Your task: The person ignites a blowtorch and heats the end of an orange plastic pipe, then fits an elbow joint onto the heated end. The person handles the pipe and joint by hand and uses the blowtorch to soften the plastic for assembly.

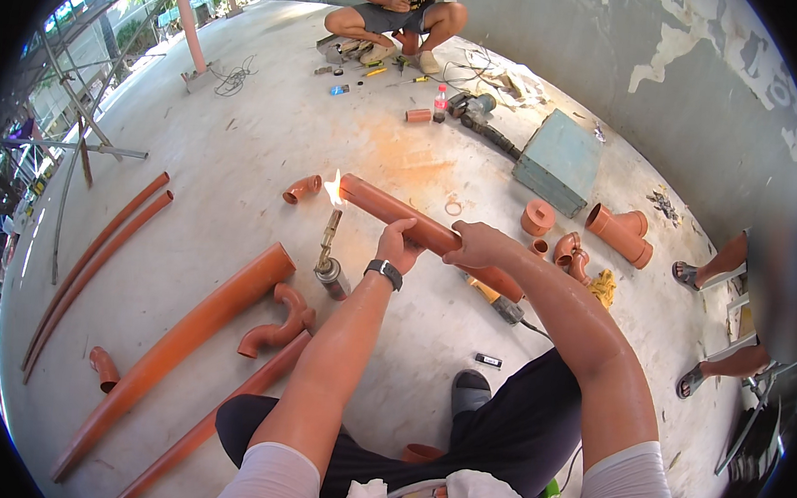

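Both my hands are closed around an orange plastic pipe [387, 210], which slants from upper left to lower right in front of me. My left hand [401, 242] grips it near the middle, thumb on top. Farther right along the pipe is my right hand [474, 244]. The pipe's far left end is beside the flame [334, 188] of a gas torch [332, 268] that stands upright on the floor. Past the flame lies an orange elbow fitting [303, 188]. Beneath the pipe's right end, partly hidden, is a yellow and grey power tool [497, 301].
Long orange pipes [187, 350] and a trap fitting [277, 322] lie at left. Several fittings [618, 233] and a grey-blue metal box [559, 161] are at right. A person [404, 12] squats at the back among tools; another person's feet [687, 381] show at right. A black lighter-sized object [488, 360] lies near my foot.
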Available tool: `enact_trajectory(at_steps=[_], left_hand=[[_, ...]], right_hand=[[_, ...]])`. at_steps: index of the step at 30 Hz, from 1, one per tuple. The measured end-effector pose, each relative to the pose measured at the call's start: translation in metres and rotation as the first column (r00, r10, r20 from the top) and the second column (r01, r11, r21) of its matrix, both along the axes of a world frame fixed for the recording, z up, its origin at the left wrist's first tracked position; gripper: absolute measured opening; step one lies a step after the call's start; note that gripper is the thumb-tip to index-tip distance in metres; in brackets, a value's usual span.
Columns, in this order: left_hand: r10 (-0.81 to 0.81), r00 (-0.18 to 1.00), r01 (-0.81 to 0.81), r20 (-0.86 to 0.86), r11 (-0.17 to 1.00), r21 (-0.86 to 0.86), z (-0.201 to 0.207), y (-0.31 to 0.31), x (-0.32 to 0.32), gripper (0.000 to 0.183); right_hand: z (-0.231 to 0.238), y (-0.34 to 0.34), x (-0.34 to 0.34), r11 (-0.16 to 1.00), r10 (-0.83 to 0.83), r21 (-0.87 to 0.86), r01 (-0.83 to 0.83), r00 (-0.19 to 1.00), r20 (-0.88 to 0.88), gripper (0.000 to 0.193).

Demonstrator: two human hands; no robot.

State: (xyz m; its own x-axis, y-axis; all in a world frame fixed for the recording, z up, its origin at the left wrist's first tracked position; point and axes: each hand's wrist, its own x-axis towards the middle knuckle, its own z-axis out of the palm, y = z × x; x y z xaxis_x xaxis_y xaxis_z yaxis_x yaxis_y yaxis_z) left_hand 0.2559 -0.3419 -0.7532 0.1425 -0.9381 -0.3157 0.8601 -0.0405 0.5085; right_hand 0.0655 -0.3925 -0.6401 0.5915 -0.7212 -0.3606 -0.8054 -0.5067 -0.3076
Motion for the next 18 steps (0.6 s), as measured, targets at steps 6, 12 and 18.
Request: enact_trajectory(at_steps=[6,12,18], left_hand=[[-0.239,0.959,0.252,0.15,0.965,-0.071,-0.006,0.017,0.032,0.037],[-0.313,0.673,0.265,0.67,0.948,0.177,0.052,0.048,0.018,0.042],[0.252,0.357,-0.426,0.899,0.901,-0.083,0.078,0.075,0.159,0.019]], right_hand=[[0.013,0.002,0.021,0.996,0.065,0.061,-0.061,0.996,-0.058,0.08],[0.004,-0.015,-0.008,0.988,-0.122,-0.079,0.135,0.98,0.157,0.077],[0.008,-0.015,-0.003,0.992,-0.045,-0.111,0.061,0.989,0.139,0.07]])
